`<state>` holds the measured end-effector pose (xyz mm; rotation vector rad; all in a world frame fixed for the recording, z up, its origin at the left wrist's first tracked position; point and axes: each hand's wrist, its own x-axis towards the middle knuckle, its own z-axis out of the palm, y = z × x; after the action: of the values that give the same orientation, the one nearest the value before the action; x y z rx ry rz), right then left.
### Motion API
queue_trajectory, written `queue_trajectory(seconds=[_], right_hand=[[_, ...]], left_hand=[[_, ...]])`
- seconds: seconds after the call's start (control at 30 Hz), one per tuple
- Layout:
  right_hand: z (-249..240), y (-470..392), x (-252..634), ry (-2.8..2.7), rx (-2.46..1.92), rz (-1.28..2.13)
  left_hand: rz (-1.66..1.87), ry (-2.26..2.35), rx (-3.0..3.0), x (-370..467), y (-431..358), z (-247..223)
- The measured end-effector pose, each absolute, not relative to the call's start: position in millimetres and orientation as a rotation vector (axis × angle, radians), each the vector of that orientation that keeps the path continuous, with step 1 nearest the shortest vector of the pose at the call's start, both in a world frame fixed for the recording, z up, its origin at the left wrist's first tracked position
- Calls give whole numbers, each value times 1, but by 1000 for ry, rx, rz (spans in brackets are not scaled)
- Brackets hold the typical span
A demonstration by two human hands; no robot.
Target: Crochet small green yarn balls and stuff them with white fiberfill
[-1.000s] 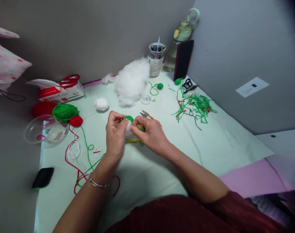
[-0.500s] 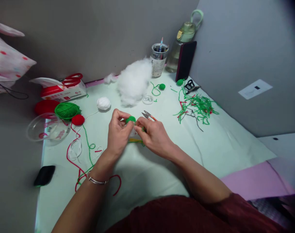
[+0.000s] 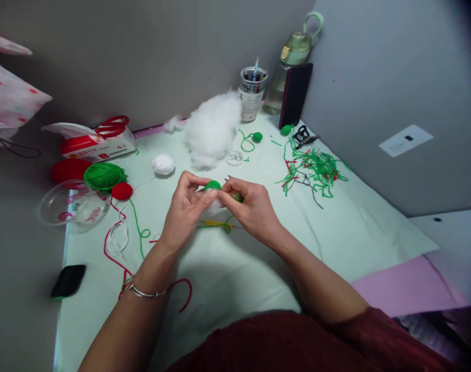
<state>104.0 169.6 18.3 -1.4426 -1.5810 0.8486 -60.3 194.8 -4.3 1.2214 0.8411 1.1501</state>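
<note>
My left hand [image 3: 189, 200] is closed, with thumb and fingers pinching a small round green crocheted piece [image 3: 212, 184]. My right hand [image 3: 251, 207] pinches at the right edge of the same piece, fingertips close to the left thumb. A bit of green [image 3: 238, 197] shows between the right fingers. White stuffing [image 3: 215, 207] sits just below the piece, partly covered by the hands. On the table under them lies a yellow-handled crochet hook [image 3: 218, 223] with green yarn over it. Behind the right hand only the tips of small scissors [image 3: 228, 178] show.
A heap of white stuffing [image 3: 212, 132] lies at the back, beside a pen cup [image 3: 252, 95]. Yarn offcuts [image 3: 320, 170] lie to the right. White yarn [image 3: 163, 165], green yarn [image 3: 104, 176] and a red ball [image 3: 122, 191] are left, near a clear plastic bowl [image 3: 65, 202].
Both hands have shifted slightly, still pinching the green piece. The right hand now covers most of the scissors, and more of the yellow hook shows below.
</note>
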Motion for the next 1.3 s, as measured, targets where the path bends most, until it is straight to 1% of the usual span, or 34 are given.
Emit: queue_trajectory(seconds=[0.2, 0.3, 0.37, 0.4, 0.47, 0.53, 0.57, 0.6, 0.7, 0.77, 0.83, 0.9, 1.0, 1.07, 1.17, 1.3], right_hand=[[21, 158, 96, -1773, -1320, 880], [15, 157, 89, -1766, -1294, 915], [12, 159, 90, -1726, -1310, 958], [12, 161, 92, -1714, -1325, 944], [12, 165, 97, -1713, -1333, 805], [15, 167, 102, -1704, -1251, 642], [18, 167, 104, -1685, -1176, 642], [20, 167, 105, -1656, -1091, 714], [24, 166, 106, -1475, -900, 1131], [24, 167, 106, -1355, -945, 1245], [22, 169, 106, -1374, -1109, 1123], [18, 170, 105, -1531, -1230, 948], [12, 170, 103, -1759, -1272, 795], [10, 170, 101, -1768, -1308, 757], [9, 170, 99, -1642, -1379, 806], [13, 171, 100, -1481, -1404, 900]], left_hand=[[1286, 960, 1226, -58, 200, -11], [1340, 1028, 1170, -55, 199, -15], [1311, 1040, 1123, -55, 198, -14], [1283, 1035, 1098, -55, 197, -12], [1231, 1017, 1050, -56, 197, -9], [1197, 1001, 1014, -56, 197, -6], [1185, 996, 1003, -55, 196, -5], [1176, 993, 995, -55, 196, -4], [1175, 1001, 983, -53, 195, -4], [1204, 1009, 979, -52, 194, -4], [1242, 1011, 983, -52, 192, -3], [1274, 1009, 991, -52, 191, -3], [1292, 1004, 1012, -50, 188, -6], [1284, 995, 1033, -49, 187, -8], [1253, 968, 1071, -48, 185, -8], [1099, 869, 1157, -56, 188, -3]])
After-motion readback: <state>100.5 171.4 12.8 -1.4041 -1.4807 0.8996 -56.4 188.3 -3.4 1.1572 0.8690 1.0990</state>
